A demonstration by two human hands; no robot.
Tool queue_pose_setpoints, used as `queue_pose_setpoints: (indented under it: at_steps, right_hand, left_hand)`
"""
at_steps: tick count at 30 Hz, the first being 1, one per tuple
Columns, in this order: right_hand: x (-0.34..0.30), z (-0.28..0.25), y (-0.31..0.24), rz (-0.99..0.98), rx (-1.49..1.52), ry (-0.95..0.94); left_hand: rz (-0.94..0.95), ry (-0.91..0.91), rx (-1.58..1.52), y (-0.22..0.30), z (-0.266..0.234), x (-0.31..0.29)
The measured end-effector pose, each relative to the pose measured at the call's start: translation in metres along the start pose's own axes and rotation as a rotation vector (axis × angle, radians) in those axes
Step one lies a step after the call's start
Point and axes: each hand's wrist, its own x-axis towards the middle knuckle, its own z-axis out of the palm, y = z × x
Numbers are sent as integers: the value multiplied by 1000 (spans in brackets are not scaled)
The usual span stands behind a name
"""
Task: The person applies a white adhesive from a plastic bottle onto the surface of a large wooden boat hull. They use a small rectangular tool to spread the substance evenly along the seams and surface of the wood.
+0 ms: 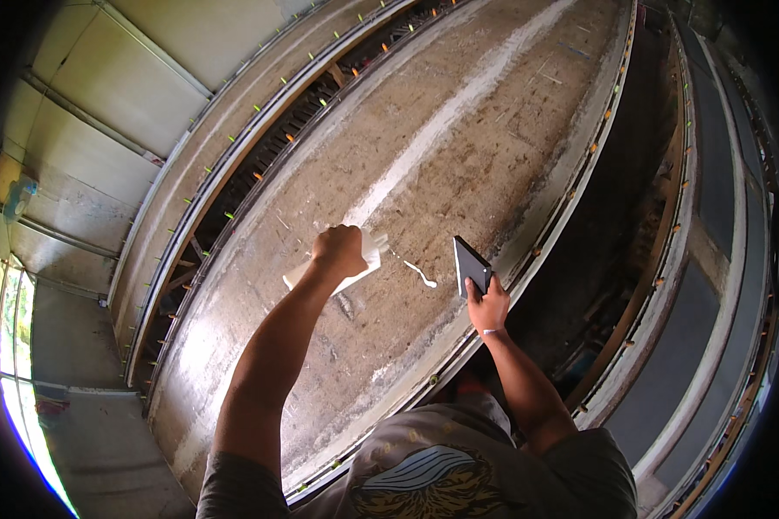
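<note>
My left hand (338,252) is closed over a whitish, translucent plastic container (369,253), apparently a tipped jug; the hand hides much of it, so its exact kind is unclear. Just right of it, a thin trail of white liquid (421,275) lies on the brown, scuffed table surface (389,320). My right hand (489,304) grips a flat dark plate-like tool (471,264) with a pale edge along its left side, held upright near the table's right border. From the container, a broad whitish streak (446,125) runs away toward the far end.
Small orange and green pegs (289,137) line the table's edges. A similar pegged bed (201,164) runs along the left, beside pale wall panels (95,112). On the right, past a dark gap (610,242), stands a frame with grey panels (684,381).
</note>
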Motion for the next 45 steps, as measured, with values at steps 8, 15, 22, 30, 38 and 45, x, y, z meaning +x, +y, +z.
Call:
queue_pose_setpoints:
  at_steps: [8,15,22,30,38,45]
  right_hand:
    - [11,-6,-23,-126,-253,-224]
    - [19,77,-60,-520,-757,-303]
    - [-186,134,-95,-1109,-648,-382]
    - [-17,96,-88,-227,-349,-827]
    - [90,111,-91,-268,-671,-492]
    - [-132,192,-118,-1091,-843,-354]
  left_hand:
    - [-39,207,-487,-49,71,-17]
    - [-239,587,-897,-64,140,-110]
    - [-339,815,-1271,-82,158,-223]
    - [-391,891,-1495,-110,203,-292]
    - [-403,768,-1599,-118,235,-323]
    - [-511,853,-1589,-121,240,-339]
